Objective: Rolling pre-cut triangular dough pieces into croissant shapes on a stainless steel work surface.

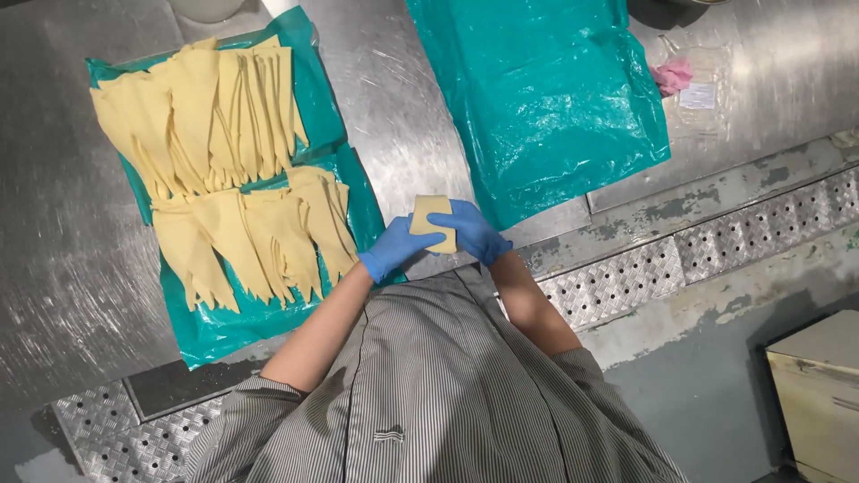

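Observation:
Both hands wear blue gloves and hold one pale yellow dough sheet [427, 211] close to my chest, above the steel table's front edge. My left hand [394, 248] grips its lower left side. My right hand [472, 231] covers its right side. Left of my hands, a teal plastic sheet [324, 107] carries many folded dough cones [215, 161] laid in two rows, points toward me.
A second teal plastic sheet [546, 89] lies crumpled at the upper right of the steel table [412, 116]. A clear bag with a pink item [673, 76] sits farther right. Perforated metal grating [626, 277] runs along the table front. A beige cabinet [819, 394] stands at lower right.

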